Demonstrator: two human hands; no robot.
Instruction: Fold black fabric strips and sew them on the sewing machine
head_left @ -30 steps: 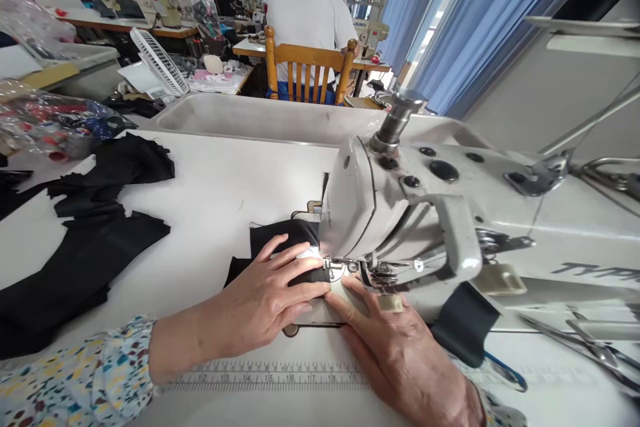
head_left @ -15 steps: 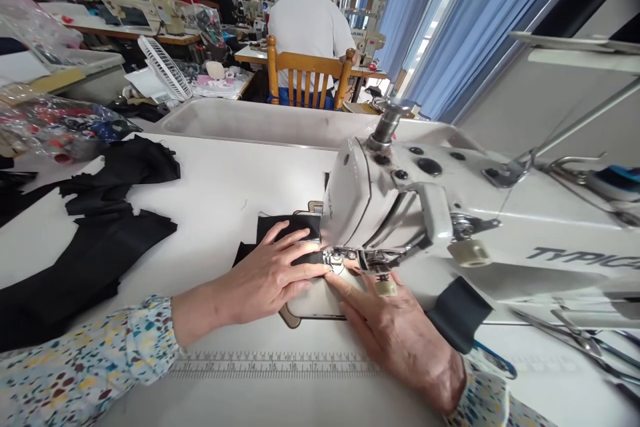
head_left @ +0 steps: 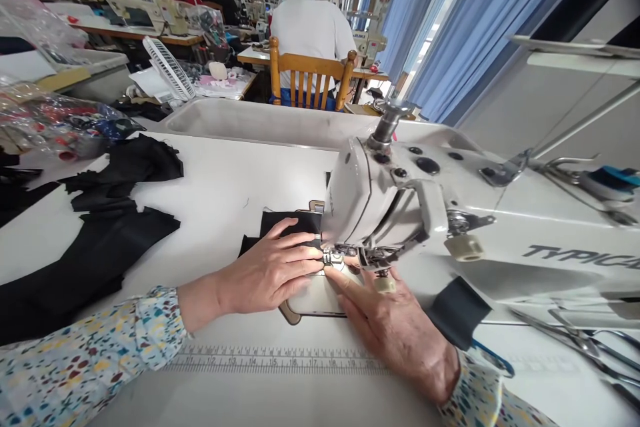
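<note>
My left hand (head_left: 270, 271) lies flat with outstretched fingers over a small black fabric piece (head_left: 287, 221), left of the presser foot (head_left: 333, 256). Its fingertips reach close to the foot. On the bed of the white sewing machine (head_left: 400, 207) rests my right hand (head_left: 387, 313), its index finger stretched toward the front of the foot. The other right fingers lie partly behind the machine head, and what they touch there is hidden. The fabric runs up to the foot, where the machine head covers part of it.
Larger black fabric pieces (head_left: 120, 240) lie on the left of the table. A dark folded scrap (head_left: 459, 312) sits right of my right hand, with scissors (head_left: 590, 343) beyond. A printed ruler (head_left: 280, 360) runs along the front. A person (head_left: 313, 27) sits ahead on a wooden chair (head_left: 313, 73).
My left fingers have drawn slightly back from the presser foot and lie closer together. My right hand has hardly moved. The whole view has shifted a little.
</note>
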